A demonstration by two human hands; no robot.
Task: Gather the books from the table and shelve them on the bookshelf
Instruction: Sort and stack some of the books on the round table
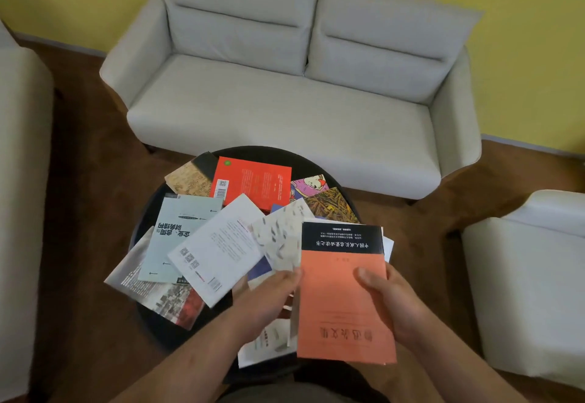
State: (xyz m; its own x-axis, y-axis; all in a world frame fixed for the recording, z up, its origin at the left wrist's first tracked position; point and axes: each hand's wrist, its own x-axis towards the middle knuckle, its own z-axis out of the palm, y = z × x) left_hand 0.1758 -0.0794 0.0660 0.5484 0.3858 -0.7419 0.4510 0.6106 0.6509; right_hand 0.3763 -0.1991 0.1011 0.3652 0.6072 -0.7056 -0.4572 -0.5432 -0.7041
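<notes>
Roughly a dozen books (332, 209) lie fanned and overlapping on the round dark table (307, 166), among them a red book (253, 181), a pale blue-grey book (180, 234), a white book (218, 250) and a speckled book (278, 238). The orange book (338, 301), black band at its far end, is raised above the heap at the near right. The right hand (392, 304) clamps its right edge, thumb (364, 276) on the cover, fingers hidden underneath. The left hand (269, 298) sits at that book's left edge with fingers curled; I cannot tell whether it pinches that edge or the speckled book beside it. Judgement: thin softcovers, light, smooth covers likely to slide on one another, and floppy if held by a corner. Best taken along a long edge or the spine, thumb above, fingers below, then squared into a stack before carrying. Those overhanging the near-left rim look easiest to lift and likeliest to slip off. Bookshelf not in view.
</notes>
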